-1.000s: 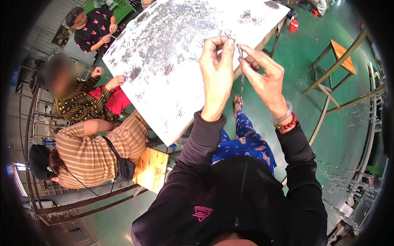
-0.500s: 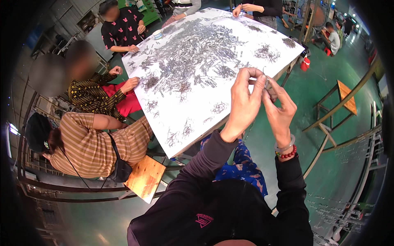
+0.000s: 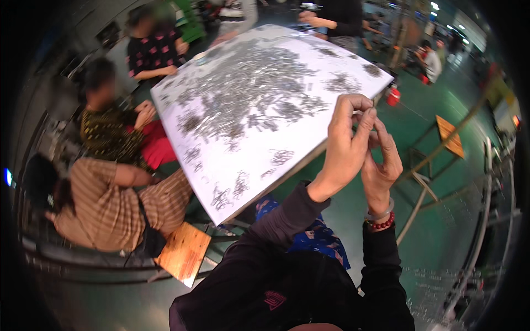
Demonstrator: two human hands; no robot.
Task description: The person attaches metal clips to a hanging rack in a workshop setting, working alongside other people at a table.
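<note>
sleeves: long and dark, charcoal-ish, worn right down to both wrists, cuffs bunched a bit
top: a black garment [image 3: 287,287] is seen at the chest, with a small pink-red logo patch stitched on it
right wrist: a pale bangle [image 3: 380,212] is worn, with a string of dark red beads [image 3: 382,224] just under it
legs: blue patterned fabric [image 3: 314,240] is seen below the arms

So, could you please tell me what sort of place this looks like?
Probably a factory or workshop floor for hand sorting or assembly: a large white table strewn with small metal parts, several seated workers around it, and a green painted floor.
</note>
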